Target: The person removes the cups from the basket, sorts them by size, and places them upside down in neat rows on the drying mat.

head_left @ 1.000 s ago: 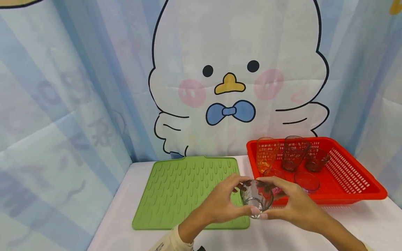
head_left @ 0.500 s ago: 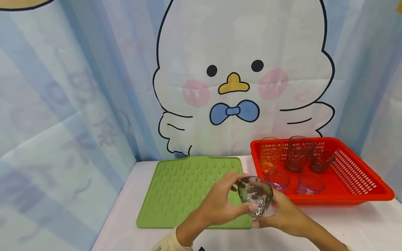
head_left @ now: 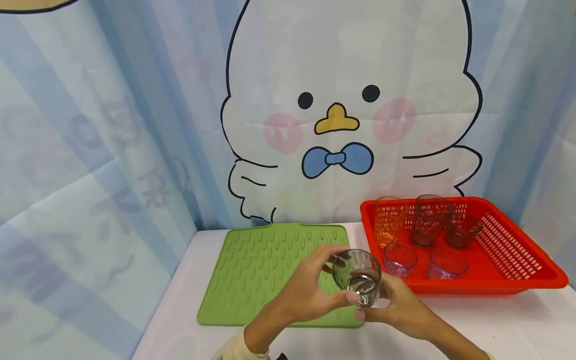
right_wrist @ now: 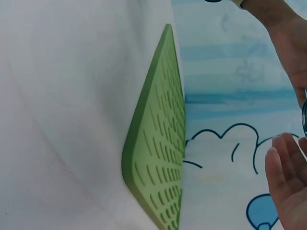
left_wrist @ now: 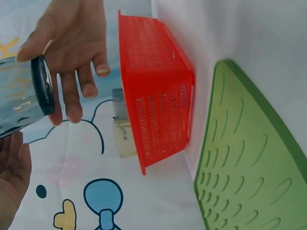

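Note:
A clear, smoky-tinted drinking glass (head_left: 357, 270) is held up over the front right of the green mat (head_left: 252, 280), mouth tilted toward the head camera. My left hand (head_left: 310, 292) grips it from the left, thumb on the near side and fingers round the far side. My right hand (head_left: 400, 307) is at the lower right of the glass, by its base. In the left wrist view, the right hand (left_wrist: 72, 52) has its fingers loosely spread past the thick base of the glass (left_wrist: 17, 96), thumb tip at the base's edge.
At the right, a red plastic basket (head_left: 495, 286) holds several glasses, among them an orange-tinted tall glass (head_left: 389, 220) and a dark tall glass (head_left: 427, 220). The ridged mat lies on a white-covered table (head_left: 180, 300). A printed curtain (head_left: 279, 60) hangs behind.
The right hand has shifted from the rim side of the glass down to its base. The glass has moved slightly left with the left hand still gripping it.

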